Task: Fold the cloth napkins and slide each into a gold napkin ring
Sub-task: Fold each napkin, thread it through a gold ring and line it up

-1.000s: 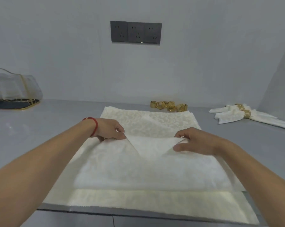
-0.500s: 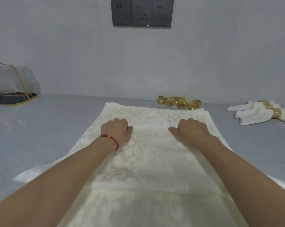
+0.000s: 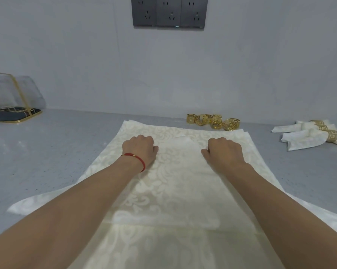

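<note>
A cream damask napkin (image 3: 179, 181) lies spread on the grey counter (image 3: 57, 152), on top of other napkins whose edges show at the far end. My left hand (image 3: 139, 149), with a red string at the wrist, rests knuckles up on its far left part, fingers curled down into the cloth. Level with it, my right hand (image 3: 224, 152) is curled the same way on the far right part. A pale folded patch shows between the hands. Several gold napkin rings (image 3: 214, 121) lie in a cluster just beyond the cloth, to the right.
Two rolled napkins in gold rings (image 3: 307, 135) lie at the far right. A gold-wire holder with a clear cover (image 3: 12, 113) stands at the far left against the wall. A dark socket panel (image 3: 168, 13) is on the wall ahead.
A second ago my hands held a triangular flap near the middle of the cloth. They have carried it forward to the far end, and my view has moved closer and lower.
</note>
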{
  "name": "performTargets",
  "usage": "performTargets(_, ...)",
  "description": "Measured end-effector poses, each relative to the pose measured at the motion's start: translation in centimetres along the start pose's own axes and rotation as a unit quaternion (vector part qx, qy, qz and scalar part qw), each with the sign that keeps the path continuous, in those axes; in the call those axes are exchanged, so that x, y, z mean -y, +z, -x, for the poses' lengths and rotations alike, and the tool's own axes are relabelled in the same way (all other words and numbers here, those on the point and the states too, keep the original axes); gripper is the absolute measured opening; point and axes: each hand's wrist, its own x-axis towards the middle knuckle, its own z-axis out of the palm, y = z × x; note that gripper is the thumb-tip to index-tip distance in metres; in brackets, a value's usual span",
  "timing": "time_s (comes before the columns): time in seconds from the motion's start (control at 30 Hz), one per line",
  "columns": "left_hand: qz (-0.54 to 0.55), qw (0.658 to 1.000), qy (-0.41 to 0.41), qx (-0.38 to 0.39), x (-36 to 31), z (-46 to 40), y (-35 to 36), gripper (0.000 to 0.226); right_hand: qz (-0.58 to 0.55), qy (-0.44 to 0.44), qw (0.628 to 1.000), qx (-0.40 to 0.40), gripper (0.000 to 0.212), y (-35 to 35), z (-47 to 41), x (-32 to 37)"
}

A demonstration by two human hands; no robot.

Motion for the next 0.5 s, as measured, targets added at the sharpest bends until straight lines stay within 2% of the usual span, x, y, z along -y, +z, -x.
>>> performTargets(0.1,0.006,1.000,-0.010,0.014,-0.1,0.1,-0.1,0.032,0.012,-0.081,0.996,-0.041,0.029,0.7,0.0,0.7)
performTargets(0.17,-0.021,1.000,-0.004,-0.009,-0.4,0.4,-0.1,0.032,-0.048,-0.131,0.990,-0.014,0.036,0.9,-0.3,1.3)
performTargets(0.2,-0.028,0.999,0.017,-0.040,-0.7,0.6,0.0,0.034,-0.067,-0.145,0.987,0.008,0.037,1.0,-0.4,1.6)
performTargets(0.27,0.010,0.990,0.116,-0.084,-1.6,0.9,0.7,0.039,-0.067,-0.149,0.985,0.050,0.039,1.5,-0.8,2.2)
performTargets(0.33,0.093,0.969,0.226,-0.027,-2.6,1.2,1.5,0.046,-0.071,-0.137,0.984,0.084,0.042,2.0,-1.0,2.6)
performTargets(0.4,0.134,0.957,0.253,0.051,-3.1,1.6,2.1,0.050,-0.091,-0.128,0.983,0.098,0.043,2.3,-1.2,2.7)
performTargets(0.5,0.140,0.951,0.275,0.011,-3.2,2.0,2.8,0.044,-0.128,-0.115,0.979,0.105,0.039,2.0,-1.8,2.5)
